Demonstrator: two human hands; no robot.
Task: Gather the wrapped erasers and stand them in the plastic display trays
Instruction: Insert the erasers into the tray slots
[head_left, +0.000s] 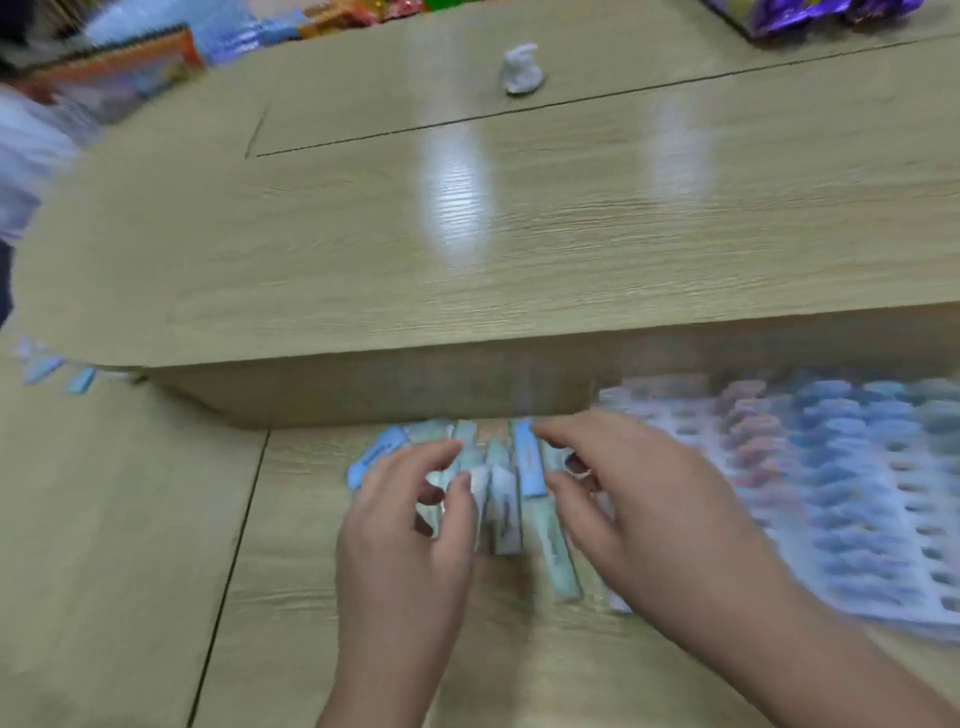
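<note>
Erasers (530, 462) in wrappers lie bunched on the desk (130, 519) between my hands. My left hand (405, 525) pinches a few upright ones. My right hand (639, 509) curls over the rest, its grip lost in blur. Display trays (857, 493) lie just right of it.

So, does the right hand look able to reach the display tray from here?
Probably yes. The tray lies just beside the right hand on its outer side, with nothing between them. The hand is busy, though, its fingers curled over the erasers, and the picture is blurred.
</note>
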